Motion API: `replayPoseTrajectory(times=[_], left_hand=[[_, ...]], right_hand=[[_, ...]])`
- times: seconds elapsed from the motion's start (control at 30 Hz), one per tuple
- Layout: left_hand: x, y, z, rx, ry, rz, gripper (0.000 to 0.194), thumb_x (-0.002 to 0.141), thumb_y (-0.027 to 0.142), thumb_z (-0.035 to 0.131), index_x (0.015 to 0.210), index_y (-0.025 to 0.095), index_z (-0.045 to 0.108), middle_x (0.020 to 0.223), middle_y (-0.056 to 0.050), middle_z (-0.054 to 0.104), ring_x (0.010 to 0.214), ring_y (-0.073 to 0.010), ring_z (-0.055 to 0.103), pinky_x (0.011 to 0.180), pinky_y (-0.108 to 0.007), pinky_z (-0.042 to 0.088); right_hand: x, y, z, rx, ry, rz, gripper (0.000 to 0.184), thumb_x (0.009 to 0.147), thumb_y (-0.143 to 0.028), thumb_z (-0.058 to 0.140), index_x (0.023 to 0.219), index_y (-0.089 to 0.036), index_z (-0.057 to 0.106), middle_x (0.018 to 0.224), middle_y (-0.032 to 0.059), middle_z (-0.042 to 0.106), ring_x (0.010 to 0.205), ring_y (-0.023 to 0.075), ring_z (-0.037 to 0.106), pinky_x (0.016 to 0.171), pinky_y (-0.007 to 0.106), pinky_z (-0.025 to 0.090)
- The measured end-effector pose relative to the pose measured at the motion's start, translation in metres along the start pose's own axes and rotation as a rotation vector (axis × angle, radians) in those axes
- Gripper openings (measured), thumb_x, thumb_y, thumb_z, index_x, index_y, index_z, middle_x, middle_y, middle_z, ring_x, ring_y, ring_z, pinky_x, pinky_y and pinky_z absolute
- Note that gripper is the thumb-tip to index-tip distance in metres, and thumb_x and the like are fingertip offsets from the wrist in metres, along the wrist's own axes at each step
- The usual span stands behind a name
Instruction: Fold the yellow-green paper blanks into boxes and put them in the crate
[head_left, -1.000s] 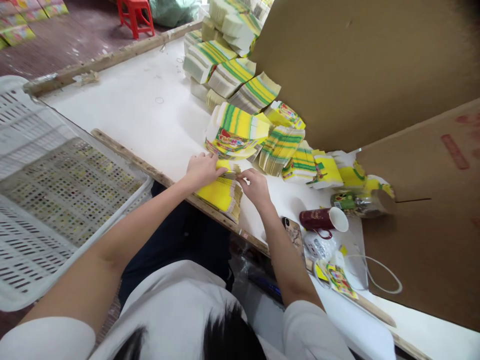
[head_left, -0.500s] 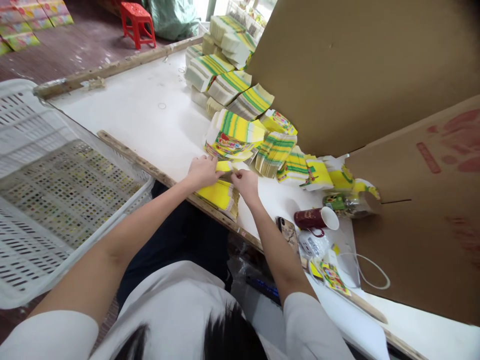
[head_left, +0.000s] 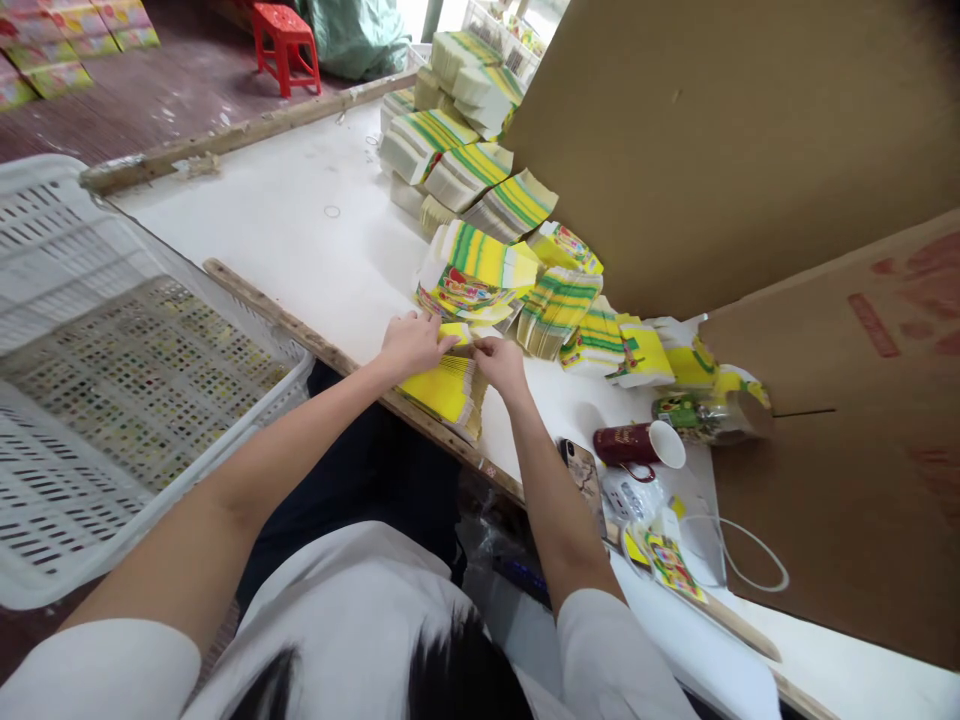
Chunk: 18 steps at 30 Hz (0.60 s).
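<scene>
My left hand [head_left: 414,342] is closed on the left end of a folded yellow paper carton [head_left: 454,334], thumb along its near side. At the carton's right end my right hand [head_left: 501,363] pinches the edge between thumb and fingers. Just under both hands lies a fanned row of flat yellow cartons [head_left: 441,392] along the table's wooden front edge. Behind them stands a larger bundle of printed yellow and green cartons [head_left: 476,265], close to the fingers. My fingers partly cover the held carton, so its folds are hard to make out.
More carton bundles [head_left: 469,170] are piled along a tall cardboard sheet [head_left: 660,140]. To the right are a maroon mug [head_left: 626,444], a phone [head_left: 581,475], a clear jar [head_left: 712,415] and a white cable [head_left: 784,575]. A white plastic crate [head_left: 289,385] stands left, below the table edge.
Both hands stay over the same spot with small finger movements at the yellow carton. My right hand shifted slightly left, then back a little. The view also shifted slightly.
</scene>
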<state>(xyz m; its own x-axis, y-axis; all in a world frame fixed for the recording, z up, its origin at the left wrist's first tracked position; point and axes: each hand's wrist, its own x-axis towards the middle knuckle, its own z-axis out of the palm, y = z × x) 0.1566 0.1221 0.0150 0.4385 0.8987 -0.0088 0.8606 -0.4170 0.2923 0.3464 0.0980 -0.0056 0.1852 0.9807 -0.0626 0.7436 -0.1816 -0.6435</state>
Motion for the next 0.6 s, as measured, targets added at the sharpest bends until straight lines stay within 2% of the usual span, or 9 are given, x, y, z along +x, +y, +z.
replayPoseTrajectory(times=[0.13, 0.23, 0.3, 0.37, 0.47, 0.6], left_hand=[[0.003, 0.001, 0.001, -0.004, -0.001, -0.048, 0.052, 0.101, 0.053, 0.037, 0.129, 0.014, 0.058, 0.127, -0.017, 0.067, 0.120, -0.0336, 0.059, 0.092, -0.043, 0.045], [0.006, 0.002, 0.001, -0.011, -0.007, -0.054, 0.053, 0.100, 0.055, 0.039, 0.129, 0.016, 0.059, 0.127, -0.016, 0.067, 0.119, -0.0332, 0.059, 0.092, -0.043, 0.045], [0.008, 0.002, 0.001, -0.015, -0.009, -0.052, 0.054, 0.100, 0.055, 0.038, 0.129, 0.014, 0.059, 0.127, -0.017, 0.067, 0.119, -0.0342, 0.059, 0.092, -0.044, 0.046], [0.009, 0.002, 0.000, -0.017, -0.014, -0.044, 0.054, 0.100, 0.053, 0.039, 0.128, 0.012, 0.060, 0.127, -0.019, 0.067, 0.119, -0.0358, 0.059, 0.092, -0.046, 0.046], [0.009, 0.002, -0.001, -0.022, -0.027, -0.019, 0.050, 0.100, 0.051, 0.041, 0.127, 0.014, 0.062, 0.127, -0.017, 0.068, 0.120, -0.0356, 0.060, 0.094, -0.046, 0.045], [0.009, 0.002, -0.002, -0.043, -0.044, 0.013, 0.049, 0.101, 0.051, 0.040, 0.127, 0.016, 0.063, 0.128, -0.016, 0.068, 0.121, -0.0357, 0.060, 0.096, -0.047, 0.046]], right_hand=[[0.002, 0.008, -0.010, 0.013, -0.071, -0.058, 0.020, 0.079, -0.025, 0.061, 0.085, -0.020, 0.080, 0.083, 0.0051, 0.077, 0.090, 0.0245, 0.067, 0.083, 0.034, 0.050], [-0.010, 0.019, -0.023, 0.065, -0.268, -0.086, 0.020, 0.076, -0.035, 0.069, 0.078, -0.019, 0.080, 0.070, 0.0021, 0.075, 0.073, 0.0212, 0.068, 0.071, 0.031, 0.054], [-0.021, 0.026, -0.029, 0.100, -0.397, -0.102, 0.026, 0.073, -0.043, 0.073, 0.075, -0.018, 0.081, 0.065, 0.0018, 0.074, 0.065, 0.0190, 0.067, 0.065, 0.030, 0.055], [-0.030, 0.032, -0.032, 0.120, -0.452, -0.122, 0.031, 0.074, -0.048, 0.073, 0.076, -0.018, 0.081, 0.068, 0.0030, 0.076, 0.065, 0.0184, 0.069, 0.065, 0.030, 0.057], [-0.033, 0.035, -0.029, 0.100, -0.358, -0.147, 0.034, 0.084, -0.047, 0.065, 0.084, -0.018, 0.081, 0.076, 0.0048, 0.077, 0.071, 0.0190, 0.071, 0.070, 0.031, 0.058], [-0.020, 0.036, -0.021, -0.032, -0.042, -0.171, 0.033, 0.095, -0.033, 0.053, 0.112, -0.018, 0.077, 0.097, 0.0087, 0.077, 0.083, 0.0205, 0.072, 0.082, 0.036, 0.058]])
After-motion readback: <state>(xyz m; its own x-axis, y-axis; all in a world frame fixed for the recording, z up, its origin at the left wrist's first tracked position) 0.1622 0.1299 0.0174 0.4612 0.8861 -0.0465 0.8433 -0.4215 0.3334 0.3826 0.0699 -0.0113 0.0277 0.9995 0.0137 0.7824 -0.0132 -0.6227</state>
